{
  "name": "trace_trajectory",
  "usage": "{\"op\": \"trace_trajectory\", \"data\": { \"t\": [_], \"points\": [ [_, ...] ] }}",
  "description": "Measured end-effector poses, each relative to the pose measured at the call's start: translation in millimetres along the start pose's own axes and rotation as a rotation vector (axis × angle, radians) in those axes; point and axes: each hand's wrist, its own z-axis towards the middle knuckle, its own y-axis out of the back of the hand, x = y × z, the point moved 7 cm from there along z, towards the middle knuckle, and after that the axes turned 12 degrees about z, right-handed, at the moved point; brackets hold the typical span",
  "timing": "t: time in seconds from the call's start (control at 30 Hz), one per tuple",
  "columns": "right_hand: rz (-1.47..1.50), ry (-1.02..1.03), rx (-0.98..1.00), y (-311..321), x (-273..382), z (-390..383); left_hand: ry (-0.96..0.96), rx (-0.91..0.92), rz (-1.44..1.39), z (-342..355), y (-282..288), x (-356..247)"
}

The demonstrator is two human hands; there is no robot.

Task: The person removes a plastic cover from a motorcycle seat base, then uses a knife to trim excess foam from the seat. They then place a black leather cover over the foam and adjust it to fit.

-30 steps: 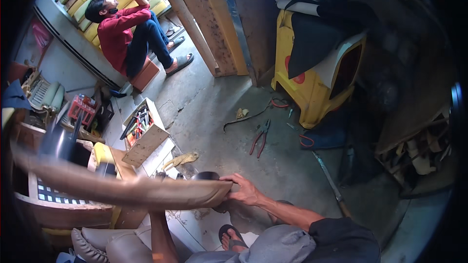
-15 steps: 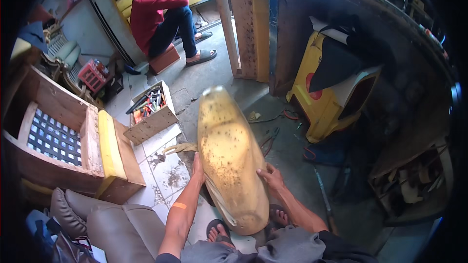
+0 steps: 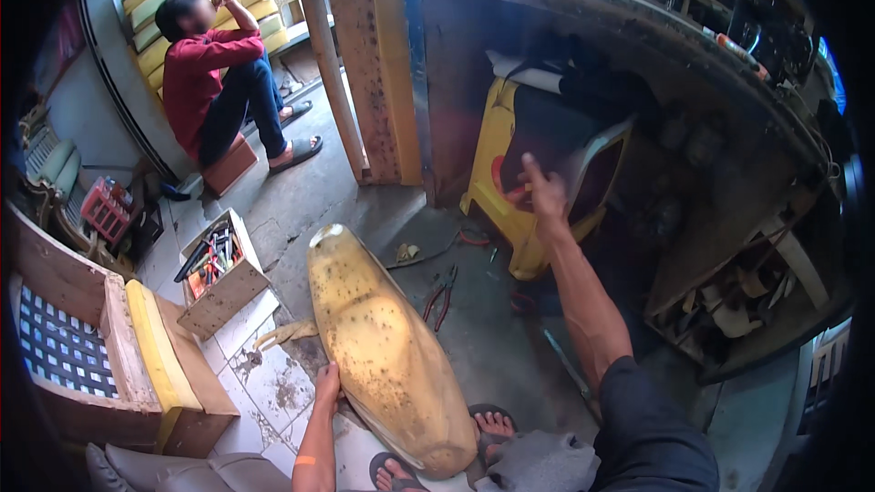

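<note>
A long yellow foam motorcycle seat (image 3: pixel 383 337), speckled with dark spots, slants across the floor in front of me, its near end between my feet. My left hand (image 3: pixel 329 385) grips its left edge, thumb on the side and the other fingers partly hidden. Stretched out to the far right, my right hand (image 3: pixel 544 191) is empty, with fingers apart. It is over a yellow plastic stool (image 3: pixel 488 159) draped with a dark sheet (image 3: pixel 538 123); whether it touches the sheet I cannot tell.
A wooden box of tools (image 3: pixel 219 282) stands left of the seat, near a wooden frame with woven straps (image 3: pixel 64 346). Pliers (image 3: pixel 441 296) lie on the floor to the seat's right. A person in a red top (image 3: pixel 205 73) sits at the far left. A workbench (image 3: pixel 638 0) runs along the right.
My right hand has let go of the foam seat and reached out to the stool. The view has swung right, and the seat sits lower with my left hand still on it.
</note>
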Motion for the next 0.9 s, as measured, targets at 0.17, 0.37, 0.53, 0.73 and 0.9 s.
{"op": "trace_trajectory", "data": {
  "t": [0.17,0.37,0.53,0.73,0.9],
  "points": [
    [0.153,0.342,-0.023,16,88,-32,-0.267,0.024,0.268,-39,20,-9],
    [0.272,0.965,0.09,-7,223,-145,-0.464,-0.049,0.183,-137,68,-114],
    [0.181,1.447,0.435,-57,289,-214,-0.84,0.028,0.121,-206,43,-253],
    [-0.163,1.414,0.602,-125,308,-262,-1.269,0.09,0.084,-279,11,-375],
    [-0.443,1.37,0.697,-156,334,-228,-1.116,0.53,-0.068,-257,-1,-376]
  ]
}}
